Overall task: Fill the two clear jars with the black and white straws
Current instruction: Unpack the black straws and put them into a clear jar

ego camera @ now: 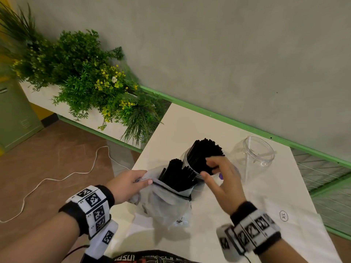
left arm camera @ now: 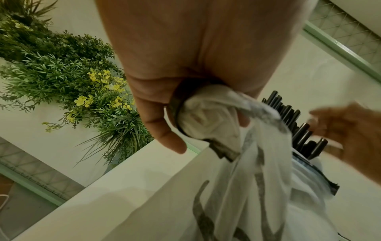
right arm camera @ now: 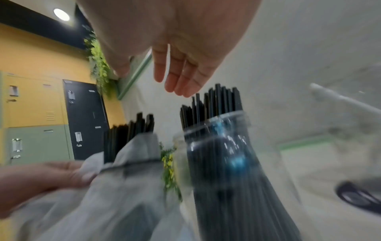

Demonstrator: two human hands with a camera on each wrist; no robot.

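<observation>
Left hand low at near left, forearm running in from the near-left corner, wrist wrapped in a black band with white marker blocks; fingers and thumb curled, pinching bunched cloth. Right hand raised to the right of it, forearm coming in from the near-right corner with the same banded wrist; palm turned down, fingers loosely extended and close together, thumb held apart, nothing gripped; slightly motion-blurred in the wrist views

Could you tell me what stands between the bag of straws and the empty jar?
In the head view, the jar packed with black straws stands between them.
</observation>
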